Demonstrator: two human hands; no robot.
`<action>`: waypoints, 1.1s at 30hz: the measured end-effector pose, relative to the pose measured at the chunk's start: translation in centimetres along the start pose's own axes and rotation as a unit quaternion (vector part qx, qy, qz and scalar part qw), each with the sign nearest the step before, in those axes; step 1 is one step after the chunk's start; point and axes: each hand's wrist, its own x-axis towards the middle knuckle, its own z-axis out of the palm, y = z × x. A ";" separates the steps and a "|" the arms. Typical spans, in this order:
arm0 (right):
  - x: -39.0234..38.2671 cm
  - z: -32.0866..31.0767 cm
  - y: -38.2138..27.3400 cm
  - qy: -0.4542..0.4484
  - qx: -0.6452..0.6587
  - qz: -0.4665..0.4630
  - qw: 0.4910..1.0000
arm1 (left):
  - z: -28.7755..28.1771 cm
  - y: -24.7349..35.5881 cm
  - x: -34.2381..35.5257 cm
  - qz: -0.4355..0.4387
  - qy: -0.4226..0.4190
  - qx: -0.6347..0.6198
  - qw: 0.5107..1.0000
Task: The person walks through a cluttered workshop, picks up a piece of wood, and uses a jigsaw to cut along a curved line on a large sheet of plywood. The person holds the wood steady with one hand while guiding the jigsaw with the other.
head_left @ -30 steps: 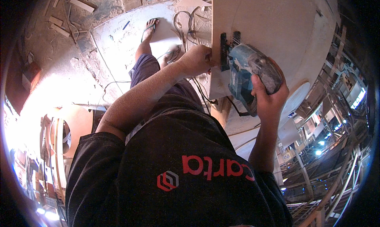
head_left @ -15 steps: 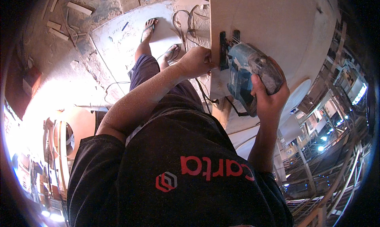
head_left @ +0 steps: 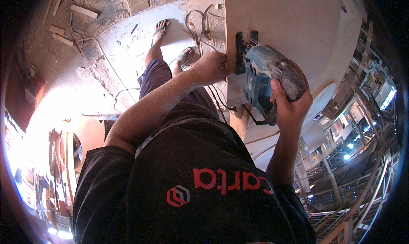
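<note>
A dusty blue-green jigsaw (head_left: 260, 63) rests on a large plywood sheet (head_left: 306, 20), its dark base plate by the sheet's left edge. My right hand (head_left: 294, 100) is wrapped round the rear of its body, with the thumb on the near side. At the sheet's left edge, close to the base plate, my left hand (head_left: 210, 68) has its fingers curled, pinching the edge; its fingertips are partly hidden. A dark power cord (head_left: 254, 119) runs from the jigsaw's back. The saw blade cannot be seen.
Loose cables (head_left: 203, 24) and thin wood offcuts lie on the dusty floor left of the sheet. A pale board (head_left: 132, 44) is under my sandalled feet. Wood strips (head_left: 84, 11) lie farther left. Below the sheet's near right side is a rounded pale panel (head_left: 321, 100).
</note>
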 end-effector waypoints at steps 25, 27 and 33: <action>0.3 0.6 -0.2 0.032 -0.045 -0.030 0.998 | -1.1 1.3 -0.1 -0.016 -0.027 0.024 0.999; 0.4 0.6 -0.4 0.029 -0.022 -0.015 0.999 | -1.0 0.8 -0.2 0.012 -0.017 0.020 1.000; 0.5 0.8 -0.5 0.034 -0.018 -0.015 0.999 | -0.8 0.3 0.0 -0.006 -0.028 0.012 1.000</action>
